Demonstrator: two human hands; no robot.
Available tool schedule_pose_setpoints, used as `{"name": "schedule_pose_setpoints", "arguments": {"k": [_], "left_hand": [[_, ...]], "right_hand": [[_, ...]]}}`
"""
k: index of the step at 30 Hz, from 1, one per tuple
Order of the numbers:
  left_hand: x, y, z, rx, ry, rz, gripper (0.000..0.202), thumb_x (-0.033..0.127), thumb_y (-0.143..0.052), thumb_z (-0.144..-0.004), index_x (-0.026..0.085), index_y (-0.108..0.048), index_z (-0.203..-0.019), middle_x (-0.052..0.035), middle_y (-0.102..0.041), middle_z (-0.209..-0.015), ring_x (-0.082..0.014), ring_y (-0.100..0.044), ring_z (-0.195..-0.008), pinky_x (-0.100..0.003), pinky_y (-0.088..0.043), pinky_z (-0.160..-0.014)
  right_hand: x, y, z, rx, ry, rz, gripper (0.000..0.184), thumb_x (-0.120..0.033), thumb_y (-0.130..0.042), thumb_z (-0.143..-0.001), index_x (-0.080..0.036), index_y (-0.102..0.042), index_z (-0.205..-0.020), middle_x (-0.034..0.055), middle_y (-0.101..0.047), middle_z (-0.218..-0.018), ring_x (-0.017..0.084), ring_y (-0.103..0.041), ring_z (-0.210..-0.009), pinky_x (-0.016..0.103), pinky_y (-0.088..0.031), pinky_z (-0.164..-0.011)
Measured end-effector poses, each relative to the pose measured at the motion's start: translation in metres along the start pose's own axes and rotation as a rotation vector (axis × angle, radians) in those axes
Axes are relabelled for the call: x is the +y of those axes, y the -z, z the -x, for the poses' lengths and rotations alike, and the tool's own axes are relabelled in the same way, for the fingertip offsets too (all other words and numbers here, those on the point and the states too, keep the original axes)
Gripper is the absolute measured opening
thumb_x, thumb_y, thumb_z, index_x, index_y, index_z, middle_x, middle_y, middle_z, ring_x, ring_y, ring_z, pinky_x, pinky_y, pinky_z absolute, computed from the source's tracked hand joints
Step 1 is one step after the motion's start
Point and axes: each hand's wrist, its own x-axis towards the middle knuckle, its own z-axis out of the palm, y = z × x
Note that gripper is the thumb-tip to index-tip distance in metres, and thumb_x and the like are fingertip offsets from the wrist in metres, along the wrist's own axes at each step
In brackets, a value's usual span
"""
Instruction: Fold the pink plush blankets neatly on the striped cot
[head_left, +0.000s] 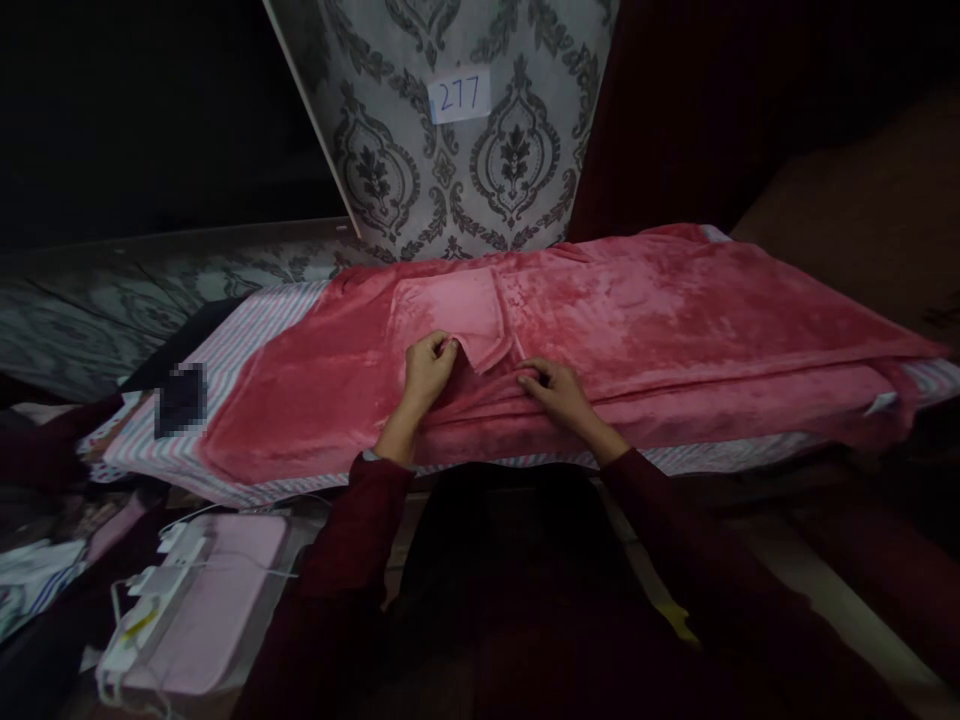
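A pink fleece blanket (637, 320) lies spread over a striped mattress (247, 335). A small folded flap of the same pink cloth (457, 315) sits near its middle. My left hand (429, 368) is closed, pinching the flap's lower left edge. My right hand (553, 390) is also closed, its fingers gripping the blanket cloth just right of the flap's bottom corner. Both arms are in dark red sleeves.
A patterned grey wall panel (450, 170) with a label reading 277 stands behind the bed. A dark object (180, 395) lies on the mattress at the left. A pink pad (217, 600) and a white power strip (150, 600) with cables lie on the floor at the lower left.
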Motion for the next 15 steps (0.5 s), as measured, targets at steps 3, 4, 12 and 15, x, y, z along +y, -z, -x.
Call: {"name": "schedule_pose_setpoints", "arguments": {"k": [3,4,12,15], "left_hand": [[-0.001,-0.003,-0.004,0.024,0.014,-0.062,0.029,0.025,-0.053,-0.087,0.022,-0.042,-0.061,0.0053,-0.037,-0.06,-0.0125,-0.04,-0.061,-0.026,-0.03,-0.061],[-0.001,-0.004,-0.005,0.017,0.018,-0.101,0.025,0.025,-0.054,-0.087,0.022,-0.046,-0.063,0.0048,-0.041,-0.06,-0.0131,-0.043,-0.062,-0.026,-0.032,-0.062],[0.009,-0.013,0.001,-0.298,-0.134,-0.497,0.036,0.01,-0.058,-0.082,0.02,-0.072,-0.114,-0.0099,-0.074,-0.114,-0.0257,-0.067,-0.105,-0.034,-0.05,-0.09],[0.013,-0.015,0.003,-0.383,-0.193,-0.543,0.041,0.008,-0.059,-0.081,0.021,-0.073,-0.117,-0.0101,-0.073,-0.12,-0.0259,-0.067,-0.109,-0.035,-0.051,-0.095]], "right_hand": [[-0.003,-0.008,-0.008,0.091,0.004,0.089,0.031,-0.027,-0.052,-0.09,-0.02,-0.074,-0.111,0.0087,-0.074,-0.106,0.027,-0.065,-0.1,0.042,-0.053,-0.092],[-0.003,-0.01,-0.01,0.107,0.015,0.115,0.029,-0.025,-0.052,-0.089,-0.02,-0.073,-0.109,0.0092,-0.073,-0.105,0.027,-0.065,-0.1,0.041,-0.053,-0.092],[-0.005,-0.01,-0.006,0.005,0.087,0.123,0.026,-0.02,-0.047,-0.093,-0.021,-0.074,-0.094,0.009,-0.07,-0.098,0.024,-0.063,-0.095,0.037,-0.054,-0.088],[0.0,-0.007,-0.001,-0.039,0.153,0.103,0.026,-0.023,-0.051,-0.093,-0.019,-0.075,-0.103,0.0106,-0.071,-0.109,0.026,-0.064,-0.105,0.041,-0.052,-0.097]]}}
